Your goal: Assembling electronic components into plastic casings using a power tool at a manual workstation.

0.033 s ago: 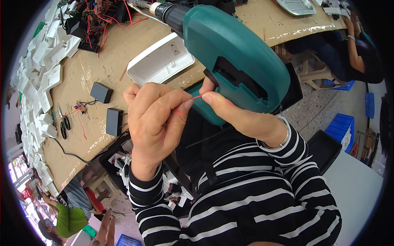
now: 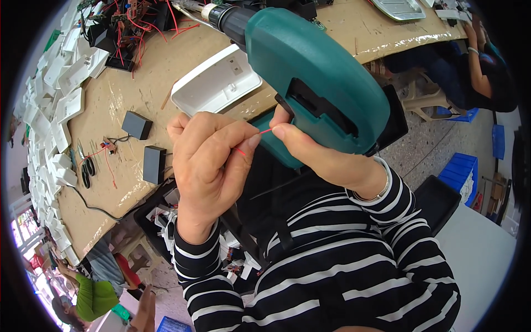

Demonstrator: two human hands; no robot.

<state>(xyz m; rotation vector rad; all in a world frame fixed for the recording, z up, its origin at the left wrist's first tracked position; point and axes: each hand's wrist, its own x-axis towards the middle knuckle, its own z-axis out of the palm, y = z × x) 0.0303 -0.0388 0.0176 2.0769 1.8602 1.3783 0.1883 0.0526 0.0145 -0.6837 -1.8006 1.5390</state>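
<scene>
Right now your left hand [image 2: 213,166] pinches the thin red wire [image 2: 255,138] at its seven o'clock end, your right hand [image 2: 326,157] grips the two o'clock end; beyond, at twelve, sit the green cordless drill [image 2: 310,77] and a white plastic cover [image 2: 218,80].

No labels, signs or screens show anywhere in the view. The nearest things to packaging are containers: a black bin [image 2: 166,213] hangs just below the near edge of the bench [image 2: 138,88], holding a jumble of small white and red parts. Over on the floor to the right stands a blue plastic crate [image 2: 462,169], with another blue crate [image 2: 498,141] farther right, near the rim. What either crate holds cannot be made out.
</scene>
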